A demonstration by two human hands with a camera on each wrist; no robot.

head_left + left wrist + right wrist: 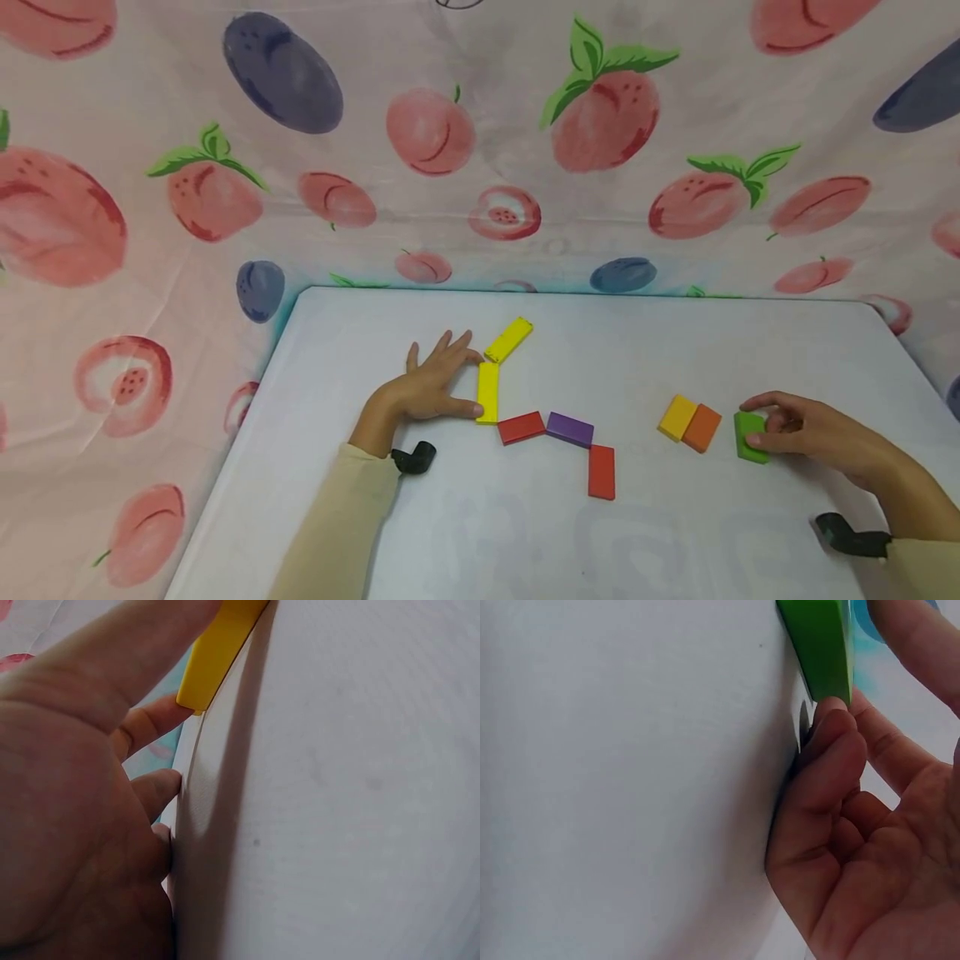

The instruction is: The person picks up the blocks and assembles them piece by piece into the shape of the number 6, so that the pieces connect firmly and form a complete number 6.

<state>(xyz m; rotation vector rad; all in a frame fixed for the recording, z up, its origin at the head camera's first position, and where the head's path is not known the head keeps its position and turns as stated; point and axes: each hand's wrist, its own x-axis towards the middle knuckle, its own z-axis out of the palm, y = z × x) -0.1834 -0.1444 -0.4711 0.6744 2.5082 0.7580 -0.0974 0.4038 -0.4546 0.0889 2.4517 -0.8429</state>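
My left hand (427, 389) spans a long yellow block (488, 392), with the thumb at its near end and the index finger by its far end. In the left wrist view the other fingers stretch out beside the yellow block (217, 656). A second yellow block (509, 339) slants away from the first one's far end. Over on the right, my right hand (832, 437) holds a green block (750, 437) between thumb and index finger. The remaining fingers are curled under in the right wrist view, next to the green block (821, 645).
From the held yellow block, a red block (522, 428), a purple block (570, 429) and another red block (602, 472) run on in a bent line. A yellow-orange block (677, 417) touches an orange block (702, 428). Fruit-patterned cloth (450, 50) rises behind the white table (480, 533).
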